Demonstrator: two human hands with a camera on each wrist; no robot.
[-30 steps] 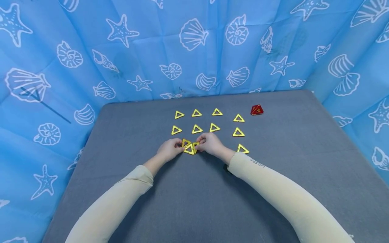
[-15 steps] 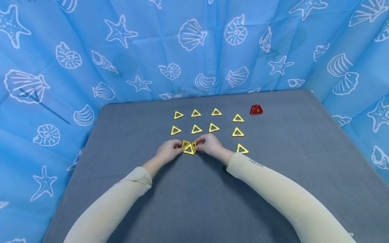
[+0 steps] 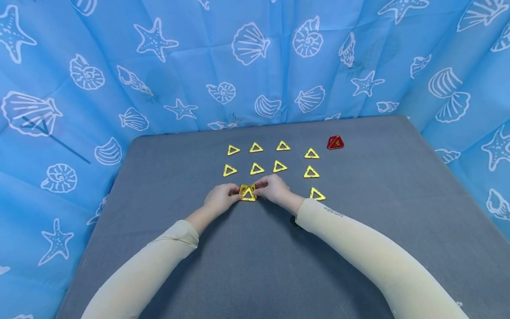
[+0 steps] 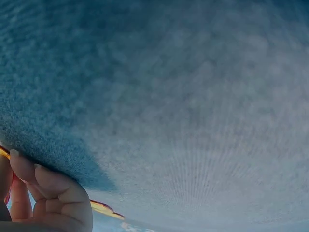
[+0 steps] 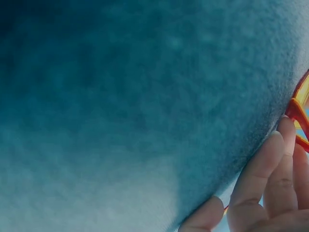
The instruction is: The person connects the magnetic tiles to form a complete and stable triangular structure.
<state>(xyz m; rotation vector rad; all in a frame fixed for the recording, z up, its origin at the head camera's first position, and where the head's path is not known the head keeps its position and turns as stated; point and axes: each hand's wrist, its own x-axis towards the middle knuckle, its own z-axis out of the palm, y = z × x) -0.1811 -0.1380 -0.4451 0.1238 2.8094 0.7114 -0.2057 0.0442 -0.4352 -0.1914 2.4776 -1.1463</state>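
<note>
Several yellow triangular magnetic tiles stand grouped between my two hands in the head view. The front tile (image 3: 249, 200) faces me, and two others lean in behind it. My left hand (image 3: 218, 198) pinches the left tile (image 3: 241, 188) at its outer side. From the other side my right hand (image 3: 274, 189) pinches the right tile (image 3: 253, 188). In the right wrist view a red-edged yellow tile (image 5: 300, 115) shows beyond the fingertips (image 5: 287, 126). The left wrist view shows curled fingers (image 4: 63, 193) close to the cloth, with only slivers of yellow around them.
Beyond my hands, several yellow triangle tiles (image 3: 256, 151) lie flat in rows on the grey cloth-covered table (image 3: 247, 266). More form a column (image 3: 311, 176) on the right. A red triangular-faced piece (image 3: 335, 142) sits at the back right. A blue shell-print curtain (image 3: 183, 66) surrounds the table.
My right hand has shifted slightly left, bringing its tile in against the front one. The tiles now stand closer together; my left hand has barely moved.
</note>
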